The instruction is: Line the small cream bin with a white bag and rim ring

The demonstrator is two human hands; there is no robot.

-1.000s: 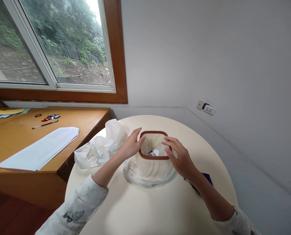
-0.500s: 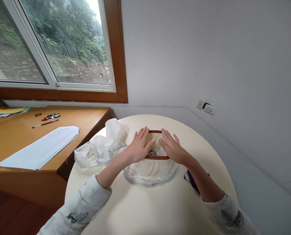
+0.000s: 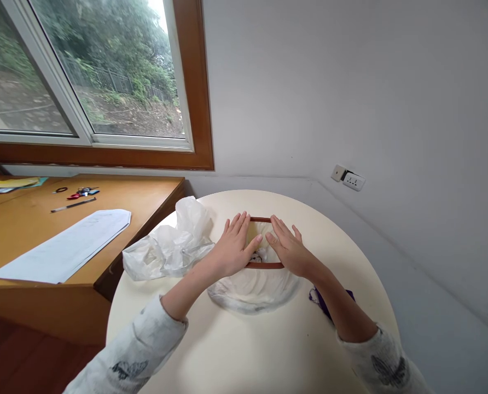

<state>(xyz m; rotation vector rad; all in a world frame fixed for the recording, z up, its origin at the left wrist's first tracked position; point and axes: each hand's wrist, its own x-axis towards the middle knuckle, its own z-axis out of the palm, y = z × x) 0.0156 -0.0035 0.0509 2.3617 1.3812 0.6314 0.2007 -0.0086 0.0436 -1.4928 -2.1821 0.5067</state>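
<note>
A small bin with a reddish-brown rim (image 3: 265, 266) stands on the round table, lined with a thin translucent plastic bag (image 3: 253, 293) that hangs down around its outside. On the rim's left side rests my left hand (image 3: 232, 247), flat with the fingers stretched forward and the thumb over the opening. My right hand (image 3: 292, 247) lies the same way on the right side, fingers extended. Inside the bin, between the thumbs, some small dark and whitish contents show; what they are I cannot make out. My palms cover the rim's two sides.
Left of the bin lies a crumpled white plastic bag (image 3: 174, 241) on the cream round table (image 3: 236, 350). A dark purple cloth-like item (image 3: 324, 306) is partly under my right forearm. The wooden desk (image 3: 154, 191) at left carries folded paper (image 3: 67, 246), a pen (image 3: 74, 205) and keys (image 3: 88, 191).
Both hands stay on the bin's rim, almost unmoved. The view has shifted very slightly.
</note>
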